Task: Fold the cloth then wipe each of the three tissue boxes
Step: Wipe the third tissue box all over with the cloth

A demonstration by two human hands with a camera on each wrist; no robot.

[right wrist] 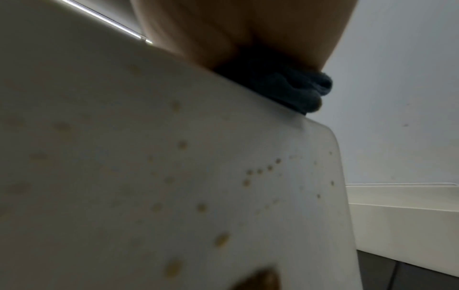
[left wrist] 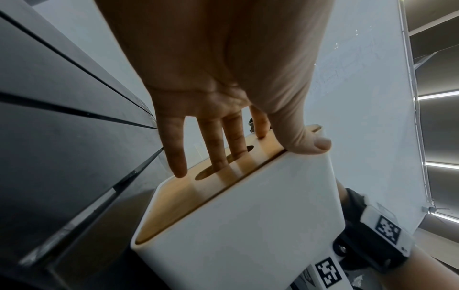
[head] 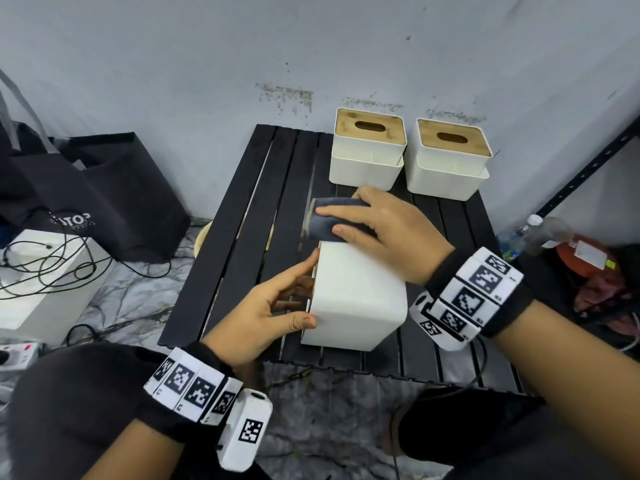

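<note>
A white tissue box (head: 360, 292) with a wooden lid lies tipped on its side near the front of the black slatted table (head: 249, 220). My left hand (head: 277, 306) holds its left end, fingers (left wrist: 233, 137) on the wooden lid by the slot and thumb over the white top face (left wrist: 248, 225). My right hand (head: 381, 230) grips a folded dark grey cloth (head: 323, 223) and presses it on the box's far top edge. The right wrist view shows the cloth (right wrist: 293, 92) under my palm (right wrist: 248, 29) and brown specks on the box side (right wrist: 174, 176). Two more tissue boxes (head: 367, 157) (head: 448, 164) stand upright at the back.
The wall rises right behind the table. Black bags (head: 86, 188) and a white case with cables (head: 45, 278) sit on the floor at left. A plastic bottle (head: 540, 233), red items and a dark metal shelf post (head: 588, 168) stand at right.
</note>
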